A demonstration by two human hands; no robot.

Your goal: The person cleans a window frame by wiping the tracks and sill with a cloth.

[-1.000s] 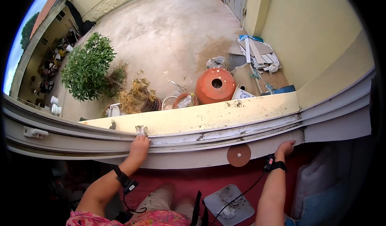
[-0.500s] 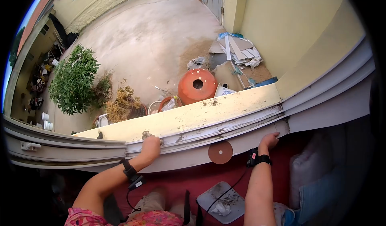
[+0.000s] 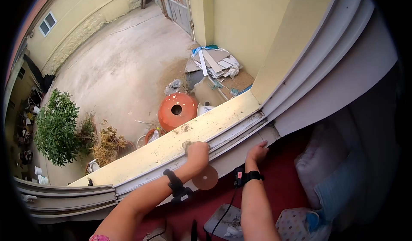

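Left hand: your left hand (image 3: 198,156) was down at the window track (image 3: 231,134), its fingers curled in and clamped on a crumpled wad; the knuckles hid most of the grip.
Wad: the wad (image 3: 186,146) poked out past your left fist, over the track beside the yellow sill (image 3: 214,120) (cloth or paper, you could not tell which).
Right hand: your right hand (image 3: 256,151) rested at the edge of the inner ledge (image 3: 268,132), well apart from the wad; whether all its fingers were together or apart you could not tell.
Wrists: you wore a black strap (image 3: 173,183) on the left and another strap (image 3: 253,175) on the right, with a cable running down from the latter.
Disc: a brown disc (image 3: 205,178) showed just below your left hand, at the ledge.
Tray: a grey tray (image 3: 217,216) sat below, near your right forearm; it held dark crumbs and white crumpled paper (image 3: 234,231).
Yard: beyond the sill stood a round orange pot (image 3: 186,116), with a leafy green plant (image 3: 56,127) farther left.
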